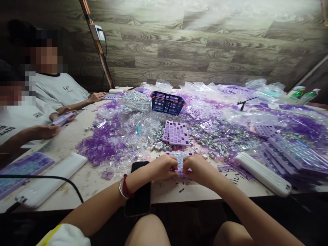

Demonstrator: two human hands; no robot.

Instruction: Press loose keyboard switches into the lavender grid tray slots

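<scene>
Between my hands, near the table's front edge, is a small purple keyboard plate [181, 155] with clear, pale pieces on its face. My left hand [164, 166] is closed at its left side, thumb and fingers curled together. At the opposite side my right hand [198, 169] is curled in the same way, its fingertips on the plate. Any small piece pinched in the fingertips is hidden. Just beyond my hands lie several purple plates with square holes [176, 132], overlapping on a heap of small switches [155, 136].
A black phone [138, 201] lies under my left forearm. White power strips [263, 174] flank me. Purple clear keycaps [102, 143] are heaped left, before a dark blue basket [167, 104]. Filled plates [294, 153] are stacked right. Two people sit left, one holding a purple plate [63, 118].
</scene>
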